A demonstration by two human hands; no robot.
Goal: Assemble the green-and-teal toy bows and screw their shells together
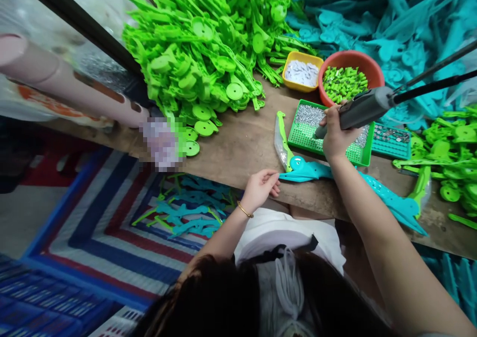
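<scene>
My left hand [263,185] pinches the pointed end of a long teal plastic piece [313,171] lying along the front of the workbench. A curved lime-green arm with a clear blade-like strip [282,140] joins the teal piece near that end, and a similar lime-green arm [422,188] is at its far right end. My right hand [337,137] is closed around a grey electric screwdriver [367,109]. Its tip is over a green perforated tray [302,139] with small silver screws [310,114] in it. My right forearm hides the middle of the teal piece.
Behind the tray are a yellow tub [302,84] of white bits and a red bowl [377,76] of small green parts. A teal tray [391,148] of metal pieces adjoins. Heaps of green parts [208,43] and teal parts [354,24] line the back. More pieces [190,212] lie below, left.
</scene>
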